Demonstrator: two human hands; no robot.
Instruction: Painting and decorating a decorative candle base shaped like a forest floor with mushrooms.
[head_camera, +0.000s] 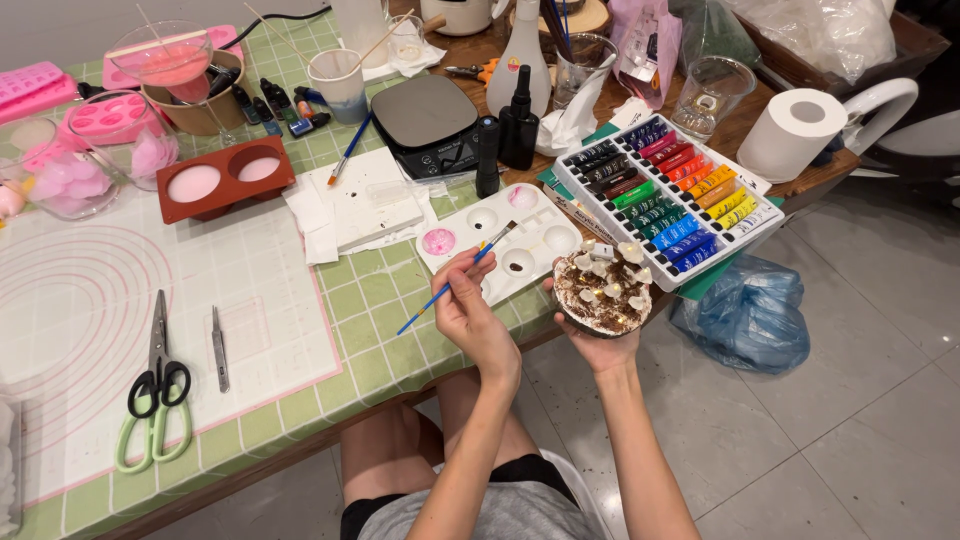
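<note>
Hands: a blue paintbrush (455, 279) is gripped by the left hand (470, 315), and a decorated round bowl (603, 287) is cupped in the right hand (605, 345); a white palette (500, 240) and paint-tube tray (668, 195) sit on the desk (380, 340).

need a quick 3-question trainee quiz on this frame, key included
1. True or false: the left hand holds a blue-handled paintbrush.
2. What does the right hand hold? A) a hammer B) a round brown piece topped with white flowers C) a phone
3. Which lies nearer the paint-tube set: the white palette or the green-handled scissors?
Key: 1 true; 2 B; 3 the white palette.
</note>
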